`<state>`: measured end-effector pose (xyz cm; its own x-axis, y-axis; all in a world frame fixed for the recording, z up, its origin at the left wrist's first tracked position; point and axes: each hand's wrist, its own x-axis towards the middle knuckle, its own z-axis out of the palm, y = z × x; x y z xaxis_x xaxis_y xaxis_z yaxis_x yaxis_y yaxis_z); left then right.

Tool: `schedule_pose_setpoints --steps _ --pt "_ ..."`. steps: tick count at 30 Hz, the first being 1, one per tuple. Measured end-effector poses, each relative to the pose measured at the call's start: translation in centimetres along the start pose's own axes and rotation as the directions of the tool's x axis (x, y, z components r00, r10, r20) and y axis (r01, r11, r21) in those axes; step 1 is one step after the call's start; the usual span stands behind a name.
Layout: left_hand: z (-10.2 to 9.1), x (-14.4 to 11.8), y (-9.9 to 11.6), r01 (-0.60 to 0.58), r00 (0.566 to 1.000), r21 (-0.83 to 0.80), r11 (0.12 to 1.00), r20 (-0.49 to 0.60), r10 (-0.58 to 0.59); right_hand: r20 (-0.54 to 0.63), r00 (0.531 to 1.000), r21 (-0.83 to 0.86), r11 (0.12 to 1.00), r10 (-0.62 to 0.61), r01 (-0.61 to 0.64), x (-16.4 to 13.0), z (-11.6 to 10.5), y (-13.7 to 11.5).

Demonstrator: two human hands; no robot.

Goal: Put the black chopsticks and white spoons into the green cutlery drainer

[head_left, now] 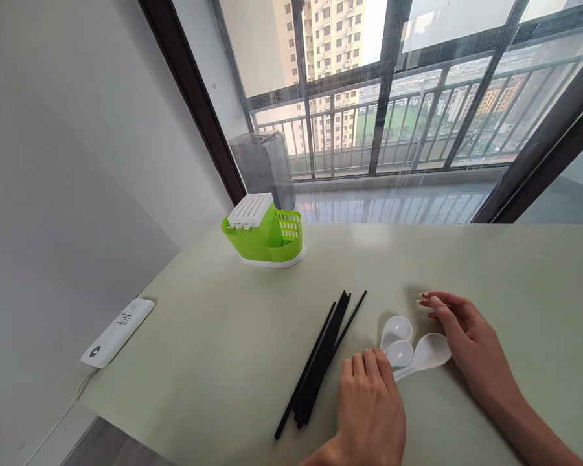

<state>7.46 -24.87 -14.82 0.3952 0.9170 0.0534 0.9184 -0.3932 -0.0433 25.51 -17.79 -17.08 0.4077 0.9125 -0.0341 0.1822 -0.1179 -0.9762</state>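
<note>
As seen from the head camera, both hands rest on a pale green worktop [223, 310] beside a window. The left hand [369, 401] lies palm down, its fingers [369, 366] loosely together and extended, with the fingertips touching the handle end of a cluster of white spoons [411, 349]. Nothing is gripped by that hand. The right hand [466, 343] lies at the far side of the same spoons, fingers [434, 303] extended and nearly together, curved over the bowl of the rightmost spoon and touching or just beside it; no grasp is closed. Three spoons are visible, their bowls overlapping, between the two hands. Just left of the spoons, a bundle of black chopsticks [320, 362] lies diagonally on the worktop, near the left hand but apart from it. Farther back stands a green cutlery holder [265, 236] with a white lid and base, well apart from the hands. A white power strip [118, 331] lies at the left edge of the worktop.
</note>
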Motion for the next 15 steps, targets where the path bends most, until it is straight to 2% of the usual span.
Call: schedule_pose_setpoints --steps 6,9,12,15 --pt "-0.9 -0.1 -1.0 -0.059 0.997 -0.006 0.998 0.054 0.059 -0.003 1.000 0.017 1.000 0.010 -0.010 0.2 -0.1 0.4" --pt "-1.9 -0.4 -1.5 -0.090 0.995 -0.059 0.994 0.023 0.092 -0.009 1.000 0.020 1.000 0.009 -0.009 0.3 -0.2 0.4" --pt "-4.2 0.2 -3.1 -0.123 0.990 -0.121 0.985 -0.077 0.114 -0.017 1.000 0.019 1.000 0.007 -0.007 0.4 -0.3 0.4" --pt "-7.4 2.9 -7.2 -0.132 0.960 -0.144 0.981 -0.264 0.091 -0.046 0.999 0.001 1.000 0.010 -0.010 0.5 -0.5 0.5"
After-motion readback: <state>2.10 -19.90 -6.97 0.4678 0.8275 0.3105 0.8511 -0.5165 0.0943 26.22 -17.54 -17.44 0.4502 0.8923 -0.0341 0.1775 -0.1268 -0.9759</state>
